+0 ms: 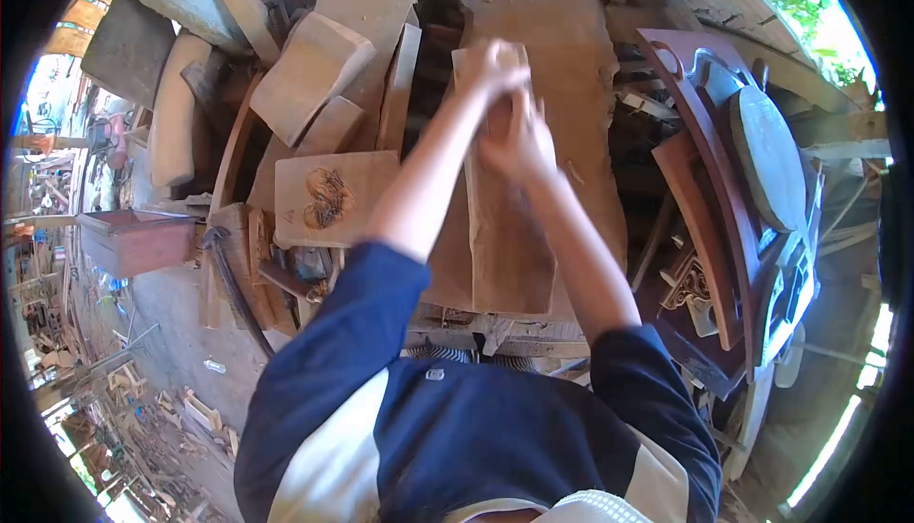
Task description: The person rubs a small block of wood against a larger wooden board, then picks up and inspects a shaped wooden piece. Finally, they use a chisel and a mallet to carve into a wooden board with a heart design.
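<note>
A long brown board (509, 256) lies lengthwise on a wider slab (583, 123) with rough edges. Over the far part of the board is my left hand (495, 71), blurred, its fingers bent. My right hand (524, 147) is just nearer and to the right, close against the left one, with its fingers curled. Something small and dark shows between the hands, but blur and the fingers hide what it is. Both forearms reach forward from dark sleeves.
Left of the board are a wooden block (312, 76), a square piece with shavings (371, 190), a hammer-like tool (233, 280) and a reddish box (138, 242). Curved dark wooden parts (709, 142) and an oval piece (769, 157) stand at the right.
</note>
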`<state>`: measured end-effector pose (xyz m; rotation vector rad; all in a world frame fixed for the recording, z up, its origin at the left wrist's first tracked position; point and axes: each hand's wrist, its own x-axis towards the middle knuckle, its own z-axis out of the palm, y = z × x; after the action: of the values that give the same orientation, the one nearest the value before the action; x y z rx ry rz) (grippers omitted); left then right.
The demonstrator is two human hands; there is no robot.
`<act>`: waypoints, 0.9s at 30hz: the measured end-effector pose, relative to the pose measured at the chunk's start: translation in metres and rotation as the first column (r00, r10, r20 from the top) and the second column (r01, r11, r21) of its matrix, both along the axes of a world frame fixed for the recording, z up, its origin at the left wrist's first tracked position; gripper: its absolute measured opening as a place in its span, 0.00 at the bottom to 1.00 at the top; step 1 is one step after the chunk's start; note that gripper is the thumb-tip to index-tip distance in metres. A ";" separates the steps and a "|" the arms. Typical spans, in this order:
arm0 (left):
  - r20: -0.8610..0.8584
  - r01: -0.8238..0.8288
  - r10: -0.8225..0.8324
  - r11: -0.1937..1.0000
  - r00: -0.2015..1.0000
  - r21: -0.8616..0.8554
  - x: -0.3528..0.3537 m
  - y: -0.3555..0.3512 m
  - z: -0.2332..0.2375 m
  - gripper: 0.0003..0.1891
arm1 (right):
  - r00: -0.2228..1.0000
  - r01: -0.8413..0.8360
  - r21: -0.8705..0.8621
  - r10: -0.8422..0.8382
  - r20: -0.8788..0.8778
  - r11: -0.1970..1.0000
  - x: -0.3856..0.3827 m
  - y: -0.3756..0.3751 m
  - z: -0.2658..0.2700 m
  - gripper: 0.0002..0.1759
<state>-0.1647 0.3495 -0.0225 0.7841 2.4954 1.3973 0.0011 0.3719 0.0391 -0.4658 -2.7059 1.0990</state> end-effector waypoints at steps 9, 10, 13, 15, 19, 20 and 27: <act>-0.060 0.089 -0.086 0.994 0.995 0.062 0.115 -0.056 0.036 0.28 | 0.988 -0.013 0.133 0.033 -0.150 0.991 0.104 -0.046 -0.002 0.57; -0.040 0.074 -0.069 0.989 0.997 0.127 0.154 -0.073 0.041 0.26 | 0.992 -0.049 0.125 0.063 -0.111 0.991 0.141 -0.060 -0.002 0.59; 0.070 0.074 -0.086 0.983 0.994 0.166 0.244 -0.120 0.066 0.30 | 0.997 -0.065 0.012 0.066 -0.045 0.998 0.228 -0.100 0.016 0.58; 0.049 0.044 -0.051 0.990 0.998 0.133 0.265 -0.135 0.074 0.26 | 0.997 -0.075 -0.030 0.074 -0.029 0.997 0.235 -0.103 0.022 0.58; 0.007 -0.030 0.030 0.951 1.000 0.307 0.217 -0.112 0.041 0.15 | 0.995 -0.098 0.003 0.098 0.011 0.995 0.190 -0.081 0.016 0.56; -0.209 -0.055 0.127 0.945 0.970 0.322 0.183 -0.094 0.038 0.10 | 0.995 -0.104 0.082 0.103 0.013 0.991 0.155 -0.065 0.016 0.56; -0.063 0.024 -0.010 0.976 0.998 0.217 -0.097 0.024 -0.034 0.16 | 0.993 0.014 0.158 -0.032 0.112 0.987 -0.072 0.013 0.000 0.58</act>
<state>-0.2614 0.3733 -0.0565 0.8989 2.4002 1.6859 -0.0706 0.3853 0.0388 -0.5475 -2.8498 0.8690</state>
